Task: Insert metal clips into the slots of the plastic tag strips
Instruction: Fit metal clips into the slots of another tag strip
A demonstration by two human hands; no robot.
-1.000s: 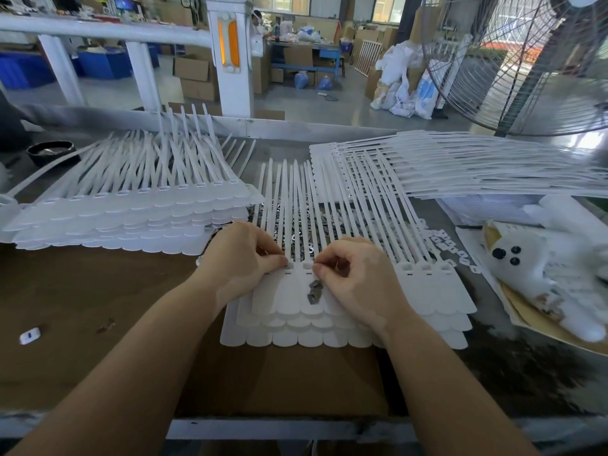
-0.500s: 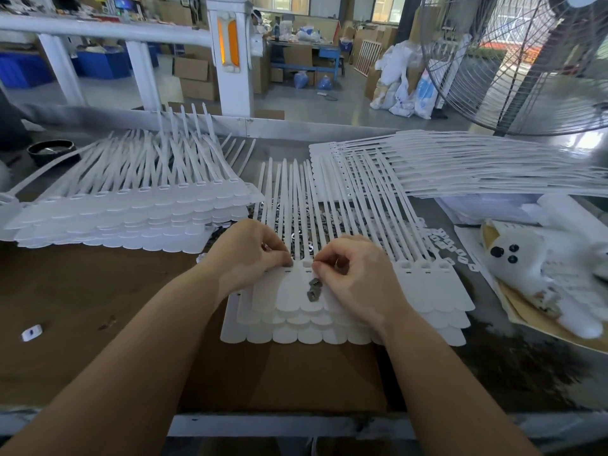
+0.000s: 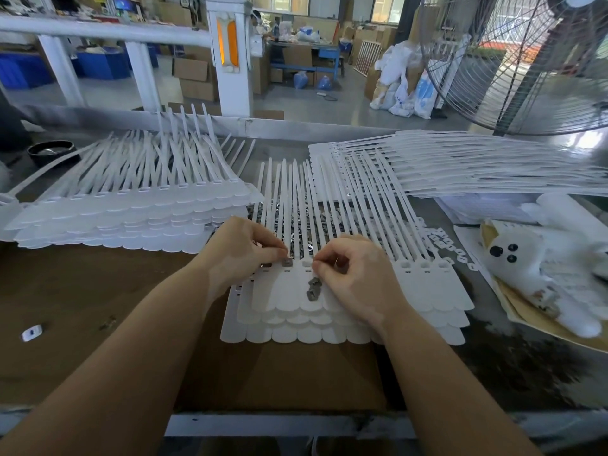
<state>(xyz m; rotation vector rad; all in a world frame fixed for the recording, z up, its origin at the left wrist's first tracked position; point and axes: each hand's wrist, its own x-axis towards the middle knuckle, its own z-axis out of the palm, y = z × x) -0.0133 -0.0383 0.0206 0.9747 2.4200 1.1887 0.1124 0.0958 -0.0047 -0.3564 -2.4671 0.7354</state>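
My left hand point(image 3: 245, 253) rests on the top sheet of the stack of tag strips point(image 3: 329, 311) in front of me, fingers curled, thumb and forefinger pinching a small grey metal clip point(image 3: 287, 262) at a slot along the head row of that sheet. My right hand point(image 3: 353, 274) lies on the same stack just to the right of the left one, fingers curled in, thumb and forefinger tips pressed together at the next slot; something dark shows inside the curl, but I cannot tell whether it is a clip. Two loose clips point(image 3: 312, 288) lie on the flat tag part of the top sheet, touching the edge of my right hand. The stack itself lies on a brown cardboard sheet point(image 3: 98, 291) on the bench, its thin tails pointing away from me over a dark scatter of metal parts (too blurred to identify singly). To the left of the stack sits a second pile of strips point(image 3: 131, 212), heads toward me, tails fanned upward. Beyond and to the right of the stack a third pile point(image 3: 460, 166) lies with its tails running rightward. Further right of the stack lies a white soft toy point(image 3: 539, 258) with black eyes. Well left of the stack, a small white piece point(image 3: 32, 333) lies alone on the cardboard. A wire-guarded fan point(image 3: 526, 60) stands behind the third pile.
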